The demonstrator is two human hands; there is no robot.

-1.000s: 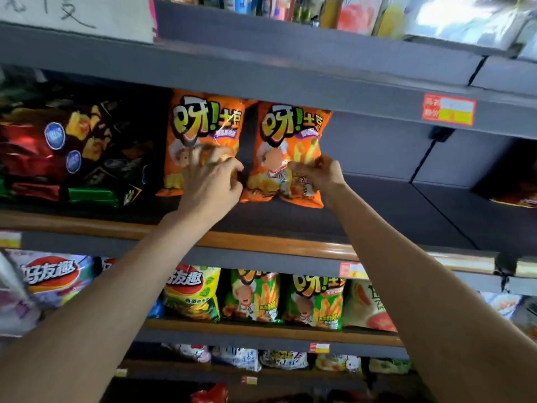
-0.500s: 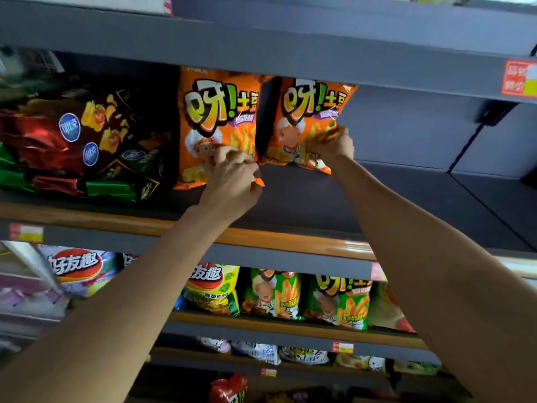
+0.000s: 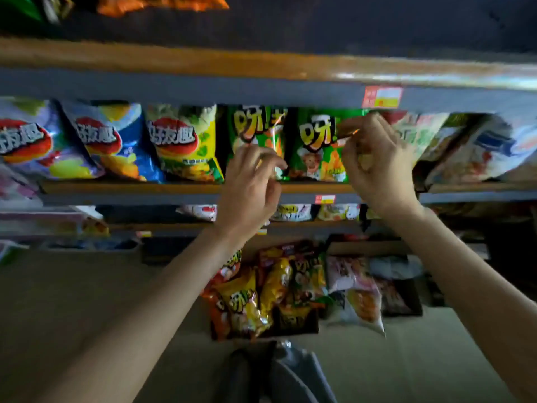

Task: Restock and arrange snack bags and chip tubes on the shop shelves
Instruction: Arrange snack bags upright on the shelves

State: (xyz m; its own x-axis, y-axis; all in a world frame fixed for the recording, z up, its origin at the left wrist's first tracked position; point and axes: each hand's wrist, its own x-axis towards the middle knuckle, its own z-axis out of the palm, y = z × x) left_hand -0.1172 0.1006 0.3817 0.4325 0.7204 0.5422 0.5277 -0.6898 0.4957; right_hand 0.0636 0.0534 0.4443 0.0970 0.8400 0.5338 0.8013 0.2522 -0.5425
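Observation:
My left hand (image 3: 250, 181) and right hand (image 3: 374, 161) hang in front of the middle shelf (image 3: 174, 189), fingers loosely curled, nothing held. Behind them stand two green snack bags (image 3: 255, 126) (image 3: 316, 152). My right fingertips overlap the upper part of the right green bag; contact is unclear in the blur. The orange snack bags (image 3: 162, 4) stand on the upper shelf (image 3: 174, 59), only their bottoms showing. An open carton of mixed snack bags (image 3: 261, 298) sits on the floor below my hands.
Yellow, blue and purple chip bags (image 3: 180, 146) fill the middle shelf to the left, white bags (image 3: 479, 152) to the right. A lower shelf (image 3: 293, 212) holds more packets. My legs (image 3: 290, 373) show at the bottom, on a beige floor.
Both hands have let go of the orange bags on the upper shelf and dropped to the middle shelf. The view has swung down to the floor carton.

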